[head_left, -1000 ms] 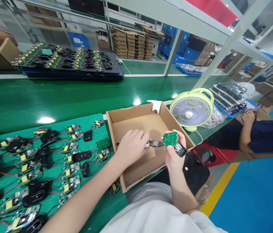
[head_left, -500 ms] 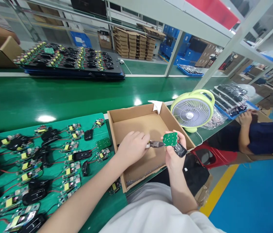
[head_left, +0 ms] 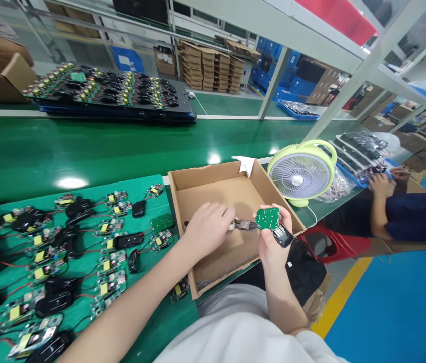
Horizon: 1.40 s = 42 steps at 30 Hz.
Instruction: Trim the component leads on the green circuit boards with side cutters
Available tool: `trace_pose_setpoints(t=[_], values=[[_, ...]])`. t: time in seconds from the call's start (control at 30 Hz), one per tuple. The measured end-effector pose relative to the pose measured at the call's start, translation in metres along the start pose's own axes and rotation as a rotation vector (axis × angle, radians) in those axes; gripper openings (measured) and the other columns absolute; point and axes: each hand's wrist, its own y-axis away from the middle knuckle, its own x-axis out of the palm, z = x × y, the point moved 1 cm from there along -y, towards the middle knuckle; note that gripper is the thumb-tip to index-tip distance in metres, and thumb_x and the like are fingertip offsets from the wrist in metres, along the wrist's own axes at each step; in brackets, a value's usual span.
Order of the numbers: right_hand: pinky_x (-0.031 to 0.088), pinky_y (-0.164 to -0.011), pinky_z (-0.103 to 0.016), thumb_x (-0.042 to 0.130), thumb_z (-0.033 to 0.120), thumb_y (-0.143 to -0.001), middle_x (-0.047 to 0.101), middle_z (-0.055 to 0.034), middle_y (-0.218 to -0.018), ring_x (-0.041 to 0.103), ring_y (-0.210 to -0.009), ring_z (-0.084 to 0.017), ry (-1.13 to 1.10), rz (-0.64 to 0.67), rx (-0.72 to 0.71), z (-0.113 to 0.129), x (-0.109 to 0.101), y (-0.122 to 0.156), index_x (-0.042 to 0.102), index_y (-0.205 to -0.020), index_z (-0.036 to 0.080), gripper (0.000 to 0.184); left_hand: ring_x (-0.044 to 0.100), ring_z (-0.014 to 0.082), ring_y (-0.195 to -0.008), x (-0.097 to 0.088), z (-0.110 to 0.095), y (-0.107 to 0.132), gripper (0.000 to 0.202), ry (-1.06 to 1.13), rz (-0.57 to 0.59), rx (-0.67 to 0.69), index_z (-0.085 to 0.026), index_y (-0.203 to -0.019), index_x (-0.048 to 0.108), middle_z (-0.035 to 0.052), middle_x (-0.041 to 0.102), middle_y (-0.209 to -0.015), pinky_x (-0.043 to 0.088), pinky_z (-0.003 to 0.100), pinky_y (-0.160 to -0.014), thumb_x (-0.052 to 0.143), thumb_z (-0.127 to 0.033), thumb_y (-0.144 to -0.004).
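Observation:
Over the cardboard box, my left hand (head_left: 209, 228) is wrapped round a pair of diagonal cutters (head_left: 246, 225), their jaws pointing right. The cutter tips are at the left edge of a green circuit board (head_left: 267, 218); whether they touch it I cannot tell. My right hand (head_left: 275, 247) grips that board, its dotted solder side facing up. Just below the board a black plastic housing (head_left: 283, 235) lies in the same hand. Fingers behind the board are partly hidden. The shallow cardboard box (head_left: 218, 194) has small dark clippings (head_left: 213, 276) along its near edge.
On the left, a green mat (head_left: 142, 184) carries several wired boards and black housings. Loaded trays (head_left: 118, 112) stand across the green bench (head_left: 140, 141). A green fan (head_left: 299, 174) is right of the box. A co-worker (head_left: 405, 212) sits beyond a red stool (head_left: 349, 247).
The board and cutters have shifted very slightly to the right in view. The co-worker's hands have moved at the far tray. My grips are the same.

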Motion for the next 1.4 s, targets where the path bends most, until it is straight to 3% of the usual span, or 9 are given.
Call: trace_pose_setpoints(t=[0.23, 0.5, 0.9, 1.4], values=[[0.062, -0.080, -0.038, 0.089, 0.043, -0.072, 0.070, -0.0074, -0.112, 0.073, -0.093, -0.023, -0.009, 0.022, 0.007, 0.0001, -0.0003, 0.0011, 0.062, -0.119, 0.027, 0.057, 0.059, 0.0280, -0.079, 0.0014, -0.0005, 0.0002, 0.010, 0.014, -0.045, 0.024, -0.020, -0.086, 0.057, 0.0088, 0.063, -0.082, 0.038, 0.037, -0.067, 0.060, -0.011, -0.087], [0.062, -0.081, -0.036, 0.090, 0.038, -0.072, 0.071, -0.0058, -0.112, 0.073, -0.091, -0.021, -0.034, 0.046, -0.012, 0.0004, -0.0005, 0.0013, 0.064, -0.119, 0.028, 0.055, 0.058, 0.0251, -0.070, 0.0049, 0.0016, 0.0020, 0.013, 0.024, -0.050, 0.032, -0.020, -0.081, 0.057, 0.0050, 0.060, -0.071, 0.034, 0.036, -0.062, 0.061, -0.008, -0.086], [0.062, -0.084, -0.042, 0.089, 0.043, -0.072, 0.073, -0.0077, -0.111, 0.074, -0.091, -0.023, 0.032, 0.065, 0.014, 0.0000, -0.0028, 0.0018, 0.060, -0.119, 0.026, 0.057, 0.059, 0.0276, -0.080, 0.0056, 0.0005, 0.0016, 0.009, 0.007, -0.070, 0.031, -0.020, -0.087, 0.057, 0.0080, 0.062, -0.082, 0.038, 0.037, -0.068, 0.059, -0.011, -0.088], [0.064, -0.079, -0.039, 0.088, 0.040, -0.074, 0.074, -0.0062, -0.109, 0.075, -0.090, -0.023, -0.011, 0.116, -0.022, 0.0006, -0.0030, 0.0023, 0.065, -0.118, 0.028, 0.051, 0.055, 0.0234, -0.067, 0.0089, 0.0034, 0.0050, 0.021, -0.052, -0.161, 0.070, -0.020, -0.079, 0.061, 0.0053, 0.059, -0.068, 0.032, 0.036, -0.062, 0.052, -0.013, -0.096]])
